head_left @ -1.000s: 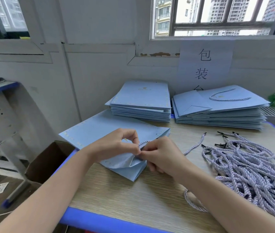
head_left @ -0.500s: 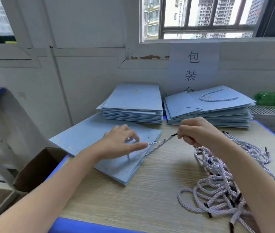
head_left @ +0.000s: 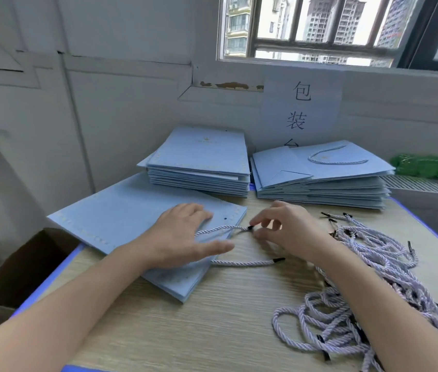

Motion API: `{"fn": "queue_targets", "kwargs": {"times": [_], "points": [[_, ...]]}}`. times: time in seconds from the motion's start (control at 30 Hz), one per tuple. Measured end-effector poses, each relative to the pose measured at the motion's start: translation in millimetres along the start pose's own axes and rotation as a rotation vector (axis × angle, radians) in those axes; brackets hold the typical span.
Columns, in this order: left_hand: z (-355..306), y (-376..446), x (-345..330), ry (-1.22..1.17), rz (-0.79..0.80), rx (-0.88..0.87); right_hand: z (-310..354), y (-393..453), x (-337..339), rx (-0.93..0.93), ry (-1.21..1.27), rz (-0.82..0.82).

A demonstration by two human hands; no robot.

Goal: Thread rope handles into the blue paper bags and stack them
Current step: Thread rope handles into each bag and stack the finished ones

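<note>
blue paper bag (head_left: 121, 218) lies flat at the near left of the table (head_left: 212, 323), on top of a few more like it, and my left hand (head_left: 183, 234) is spread across it, fingers straight, pressing it down. right hand (head_left: 284, 229) sits just off the bag's edge, thumb and forefinger pinching the black tip of the rope handle (head_left: 223, 228). that rope runs back under my left hand and out again, its other black tip (head_left: 278, 260) lying loose on the wood. i make this the threading step: one small punched hole (head_left: 225, 218) shows near the bag's top edge, just beside the pinched tip. next move, as i judge it, is steering that tip into the hole, and it wants a steady aim while the left keeps the paper from sliding. whether either end is through yet, i cannot tell. spare ropes (head_left: 368, 285) piled at my right. behind, the unthreaded stack (head_left: 201, 157) and the finished stack (head_left: 322, 170), side by side.
</note>
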State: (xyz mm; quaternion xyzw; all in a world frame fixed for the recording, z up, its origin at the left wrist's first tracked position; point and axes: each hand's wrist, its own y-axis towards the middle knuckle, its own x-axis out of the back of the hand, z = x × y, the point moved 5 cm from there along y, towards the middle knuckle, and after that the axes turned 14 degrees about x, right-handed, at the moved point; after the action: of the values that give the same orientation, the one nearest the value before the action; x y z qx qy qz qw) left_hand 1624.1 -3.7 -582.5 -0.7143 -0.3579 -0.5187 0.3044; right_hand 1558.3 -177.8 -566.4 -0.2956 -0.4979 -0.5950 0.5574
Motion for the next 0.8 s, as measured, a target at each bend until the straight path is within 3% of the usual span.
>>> {"fn": "queue_targets", "kwargs": {"times": [0.23,0.6,0.8], "points": [[-13.5,-10.6,-7.6,0.041,-0.085,-0.086,8.2,-2.1,4.3,0.057,-0.090,0.053],[-23.3,-11.9,-10.0,0.033,-0.076,-0.089,4.9,-9.3,10.2,0.063,0.037,0.108],[-21.3,-10.6,-9.2,0.014,-0.086,-0.097,7.8,-7.6,7.1,0.088,-0.017,0.133]]}}
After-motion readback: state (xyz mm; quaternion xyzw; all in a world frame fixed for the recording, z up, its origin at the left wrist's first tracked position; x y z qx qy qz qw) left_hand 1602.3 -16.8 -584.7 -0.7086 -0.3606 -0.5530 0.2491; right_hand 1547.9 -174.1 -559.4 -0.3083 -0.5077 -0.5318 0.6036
